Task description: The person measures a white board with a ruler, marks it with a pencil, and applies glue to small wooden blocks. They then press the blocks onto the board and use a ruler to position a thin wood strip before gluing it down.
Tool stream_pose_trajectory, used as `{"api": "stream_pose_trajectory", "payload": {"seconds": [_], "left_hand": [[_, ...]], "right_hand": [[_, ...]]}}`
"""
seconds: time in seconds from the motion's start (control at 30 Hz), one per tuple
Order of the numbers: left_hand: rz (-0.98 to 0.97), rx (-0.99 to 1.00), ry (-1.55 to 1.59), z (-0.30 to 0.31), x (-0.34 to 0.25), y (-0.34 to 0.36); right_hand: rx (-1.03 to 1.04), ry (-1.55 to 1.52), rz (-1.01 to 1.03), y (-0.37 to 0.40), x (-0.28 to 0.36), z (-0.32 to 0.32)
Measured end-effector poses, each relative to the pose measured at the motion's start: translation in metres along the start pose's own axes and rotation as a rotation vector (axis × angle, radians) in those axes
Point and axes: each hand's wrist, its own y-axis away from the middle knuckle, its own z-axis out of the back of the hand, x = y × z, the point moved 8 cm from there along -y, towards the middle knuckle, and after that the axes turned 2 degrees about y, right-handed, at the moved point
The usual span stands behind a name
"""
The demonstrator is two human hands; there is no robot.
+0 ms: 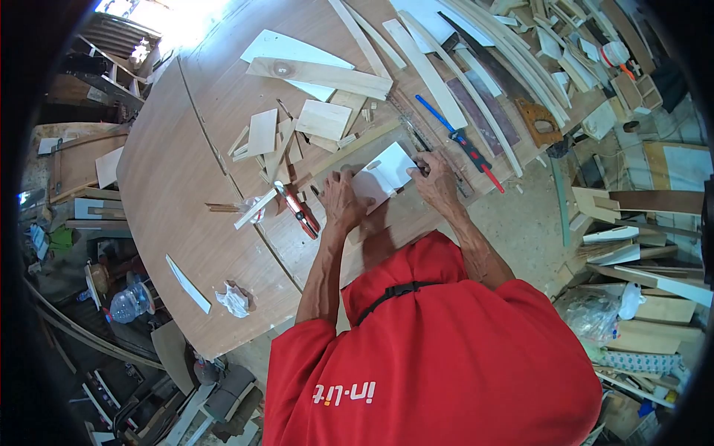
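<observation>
A white rectangular piece (384,175) lies near the table's front edge, between my two hands. My left hand (343,201) rests at its left side, the thumb against its edge and the other fingers bent on the table. At the piece's right corner, my right hand (437,181) is closed around a small dark thing that I cannot make out. A red and silver cutter (300,212) lies just left of my left hand. To the right of my right hand are a blue pen-like tool (435,113) and a dark blue and red tool (476,157).
Wooden boards (320,76) and small blocks (323,119) lie beyond my hands. Long strips (428,73) and a handsaw (538,123) are at the right. A crumpled white wad (233,299) sits front left. Wood pieces (654,282) are stacked off the table's right side.
</observation>
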Motion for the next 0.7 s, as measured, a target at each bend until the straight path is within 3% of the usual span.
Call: {"api": "stream_pose_trajectory", "payload": {"seconds": [0.17, 0.23, 0.33, 0.47, 0.53, 0.7], "left_hand": [[-0.085, 0.085, 0.222, -0.003, 0.015, -0.012], [-0.047, 0.192, 0.617, -0.007, 0.019, -0.008], [0.106, 0.231, 0.893, -0.014, 0.024, 0.002], [0.191, 0.117, 1.104, -0.023, 0.022, 0.009], [0.260, 0.007, 1.341, -0.024, 0.015, 0.014], [0.272, -0.098, 1.437, -0.030, -0.008, 0.020]], "right_hand": [[0.042, -0.030, -0.004, 0.000, 0.000, 0.002], [0.042, -0.110, -0.018, -0.001, -0.002, 0.002], [-0.082, -0.253, -0.006, -0.005, -0.009, 0.008], [-0.116, -0.274, -0.064, -0.001, -0.013, 0.021], [-0.023, -0.200, -0.076, 0.002, -0.010, 0.021], [0.071, -0.304, -0.074, 0.016, 0.010, 0.016]]}}
